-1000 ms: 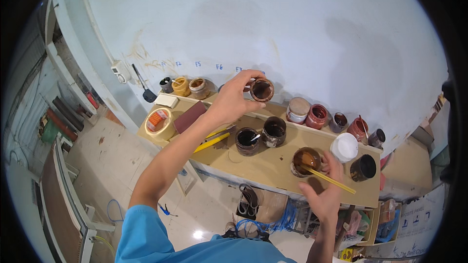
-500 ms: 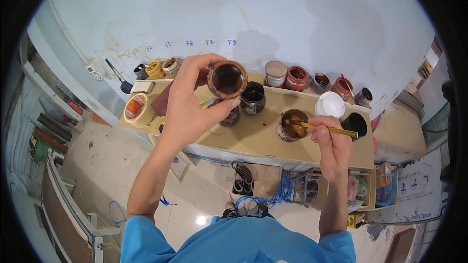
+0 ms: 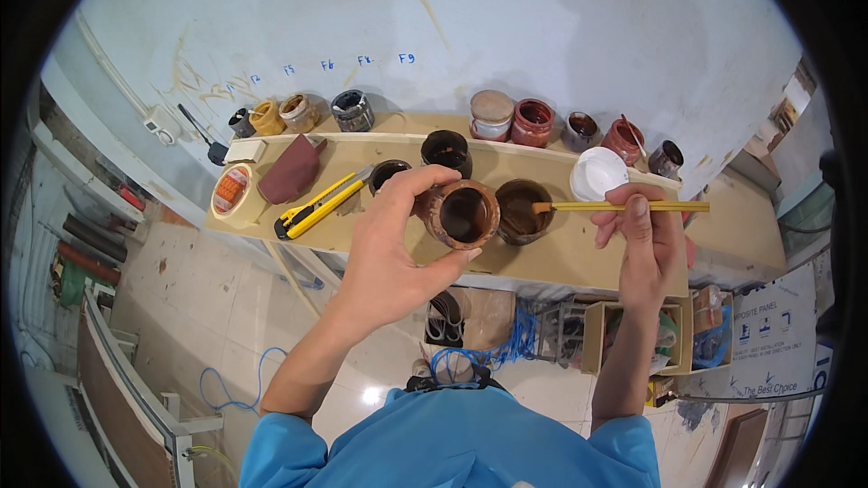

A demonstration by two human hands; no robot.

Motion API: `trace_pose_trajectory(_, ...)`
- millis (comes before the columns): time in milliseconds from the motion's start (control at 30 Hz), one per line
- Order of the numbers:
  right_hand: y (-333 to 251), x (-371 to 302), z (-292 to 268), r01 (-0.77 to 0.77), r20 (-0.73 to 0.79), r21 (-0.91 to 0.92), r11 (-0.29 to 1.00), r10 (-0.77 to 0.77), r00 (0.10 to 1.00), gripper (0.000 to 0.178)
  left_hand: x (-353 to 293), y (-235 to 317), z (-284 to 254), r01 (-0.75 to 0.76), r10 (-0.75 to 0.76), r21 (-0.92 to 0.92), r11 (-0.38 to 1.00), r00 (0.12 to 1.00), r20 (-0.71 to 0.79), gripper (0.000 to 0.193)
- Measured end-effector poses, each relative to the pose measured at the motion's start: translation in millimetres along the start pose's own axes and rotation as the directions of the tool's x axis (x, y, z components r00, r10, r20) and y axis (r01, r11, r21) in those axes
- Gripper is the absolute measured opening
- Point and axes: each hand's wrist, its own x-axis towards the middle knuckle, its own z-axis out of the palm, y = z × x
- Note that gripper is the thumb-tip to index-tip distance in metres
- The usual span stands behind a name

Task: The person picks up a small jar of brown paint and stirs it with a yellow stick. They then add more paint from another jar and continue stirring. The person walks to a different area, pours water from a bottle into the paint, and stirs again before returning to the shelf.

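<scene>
In my left hand (image 3: 384, 267) is a small round brown pot (image 3: 438, 222) with a dark inside, its mouth tilted toward me. Thumb and fingers grip it from opposite sides. My right hand (image 3: 644, 248) pinches a thin yellow-handled brush (image 3: 588, 206), held almost level. Its orange-brown tip is over the mouth of a stained jar (image 3: 526, 237) holding brown liquid; whether it touches the jar cannot be told. The pot is right beside this jar, overlapping its left edge in view. Behind the pot stand two dark jars (image 3: 448, 154).
On the bench (image 3: 579, 262) lie a yellow utility knife (image 3: 318, 206), a tape roll (image 3: 237, 199) and a folded maroon sheet (image 3: 294, 170). A white round container (image 3: 599, 173) stands near my right hand. Several paint jars (image 3: 533, 122) line the wall. Crates (image 3: 624, 334) and blue cable (image 3: 506, 343) lie below.
My left hand has brought the pot down and right, close to the stained jar. The brush has swung from slanted to nearly level, its tip staying at that jar. The view has shifted slightly.
</scene>
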Motion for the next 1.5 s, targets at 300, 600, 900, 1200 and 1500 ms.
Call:
trace_pose_trajectory(300,25,-10,-10,-0.115,0.012,0.128,0.985,0.114,0.993,0.034,-1,-7,17,-0.085,0.082,0.212,0.974,0.996,0.023,0.071)
trace_pose_trajectory(600,32,-9,-7,-0.067,-0.116,0.248,0.966,0.099,0.988,0.034,-3,-11,23,-0.071,0.072,0.276,0.959,0.997,0.006,0.071)
trace_pose_trajectory(900,31,-8,-8,-0.097,-0.089,0.175,0.980,0.113,0.990,0.034,-2,-16,24,-0.093,0.099,0.303,0.948,0.995,-0.005,0.073)
trace_pose_trajectory(1200,40,-11,-11,-0.062,-0.034,0.274,0.960,0.074,0.997,0.036,-5,-20,25,-0.102,0.120,0.318,0.942,0.992,-0.039,0.072)
trace_pose_trajectory(1500,40,-7,-11,0.044,-0.117,0.315,0.948,-0.007,0.993,0.036,-16,-19,29,0.024,-0.004,0.245,0.969,0.997,-0.081,0.071)
